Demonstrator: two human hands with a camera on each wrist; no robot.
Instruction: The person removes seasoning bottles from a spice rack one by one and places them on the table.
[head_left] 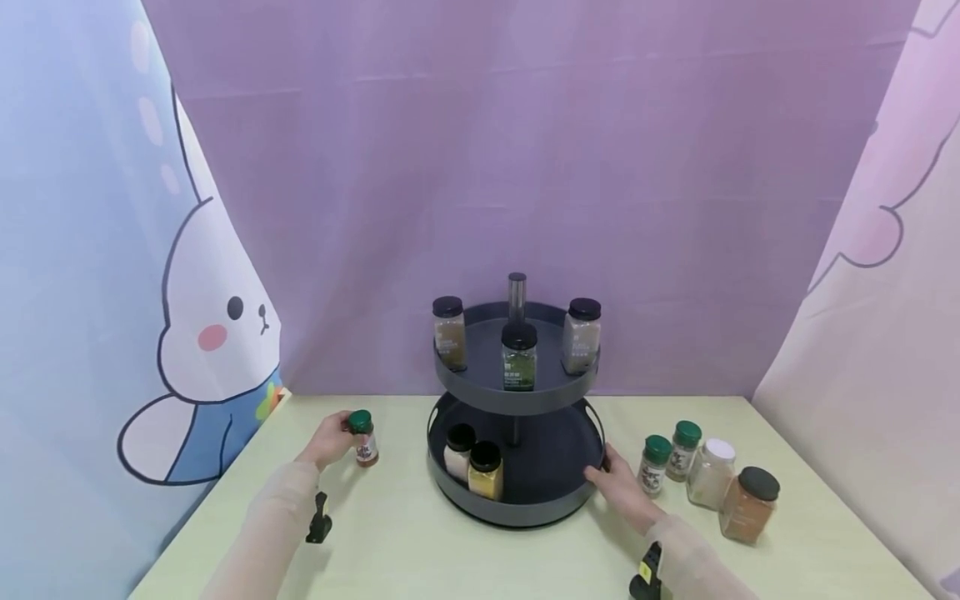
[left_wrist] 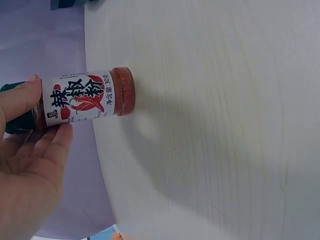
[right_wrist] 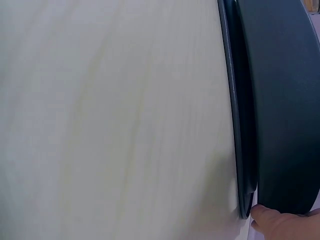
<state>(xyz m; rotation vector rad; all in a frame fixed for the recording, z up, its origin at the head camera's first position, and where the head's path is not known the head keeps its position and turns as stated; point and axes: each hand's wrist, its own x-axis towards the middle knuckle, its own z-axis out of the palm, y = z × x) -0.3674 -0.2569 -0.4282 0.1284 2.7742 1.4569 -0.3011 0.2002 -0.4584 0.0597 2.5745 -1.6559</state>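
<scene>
At tray rim [head_left: 525,514], right hand [head_left: 621,485], tabletop gap [head_left: 405,500], bottle [head_left: 367,451] in left hand [head_left: 331,440]

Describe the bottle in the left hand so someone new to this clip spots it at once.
On the pale table, find the dark two-tier rack, then look left of it to the person's left hand. It grips a small green-capped bottle with red peppers on its label. Two similar bottles stand right of the rack; only this one is in a hand.

Left hand [head_left: 328,442] pinches — right hand [head_left: 624,487] grips — both arms [head_left: 268,521] reach forward.
</scene>
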